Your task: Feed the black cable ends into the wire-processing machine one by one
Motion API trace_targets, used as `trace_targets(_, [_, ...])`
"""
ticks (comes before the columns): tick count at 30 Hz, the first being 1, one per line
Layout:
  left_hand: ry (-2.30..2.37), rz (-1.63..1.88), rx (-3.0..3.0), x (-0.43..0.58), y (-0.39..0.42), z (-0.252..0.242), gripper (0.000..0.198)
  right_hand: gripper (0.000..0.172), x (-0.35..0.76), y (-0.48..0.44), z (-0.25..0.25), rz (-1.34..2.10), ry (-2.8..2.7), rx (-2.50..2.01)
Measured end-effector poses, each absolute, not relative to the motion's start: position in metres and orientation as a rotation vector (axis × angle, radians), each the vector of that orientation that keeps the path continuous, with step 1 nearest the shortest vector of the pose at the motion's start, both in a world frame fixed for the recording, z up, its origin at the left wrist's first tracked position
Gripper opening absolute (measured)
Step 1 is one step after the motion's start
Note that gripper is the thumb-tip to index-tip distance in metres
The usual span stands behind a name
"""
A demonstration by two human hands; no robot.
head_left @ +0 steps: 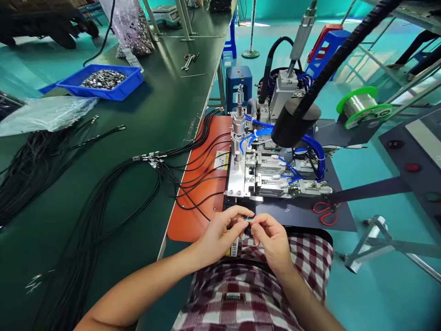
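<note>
My left hand (pixel 222 232) and my right hand (pixel 273 239) meet just above my lap, in front of the machine. Both are closed in a pinch on the thin coloured wires (pixel 249 220) of a cable end, with green and red showing between the fingertips. A black cable (pixel 201 212) leads from the left toward my left hand; its last stretch is hidden behind that hand. Just beyond my fingers stands the metal machine (pixel 237 179) with clamps and blue air hoses. Several black cables (pixel 203 181) run to its left side over an orange plate (pixel 186 225).
On the dark green bench lie cable bundles (pixel 103 207), a blue tray (pixel 120 92) of small metal parts, a plastic bag (pixel 48 112) and wrenches (pixel 188 61). Red-handled scissors (pixel 325 214) and a green wire spool (pixel 363 106) are at right. A black cylinder (pixel 292 124) overhangs the machine.
</note>
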State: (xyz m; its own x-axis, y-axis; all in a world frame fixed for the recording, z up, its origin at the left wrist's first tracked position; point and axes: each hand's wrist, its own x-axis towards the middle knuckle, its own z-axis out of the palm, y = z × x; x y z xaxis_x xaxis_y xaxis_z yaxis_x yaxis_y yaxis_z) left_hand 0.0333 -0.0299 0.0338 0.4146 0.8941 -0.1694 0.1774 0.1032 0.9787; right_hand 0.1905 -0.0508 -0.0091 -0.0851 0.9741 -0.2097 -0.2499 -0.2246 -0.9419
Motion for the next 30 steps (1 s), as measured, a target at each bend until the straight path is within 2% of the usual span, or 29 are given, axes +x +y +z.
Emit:
trace_targets(8, [1.032,0.815,1.158,0.037,-0.028,0.037,0.016,0.015,0.177,-0.058,-0.01,1.438,-0.956,-1.17])
trace_targets(17, [1.019,0.748,1.001,0.034,-0.024,0.039,0.024,0.011,0.197,-0.043,-0.015,1.612,-0.916,-0.983])
trace_targets(30, [0.956,0.68,0.968,0.029,-0.021,0.041,0.025,0.025,0.187,-0.037,-0.006,1.732,-0.795,-0.966])
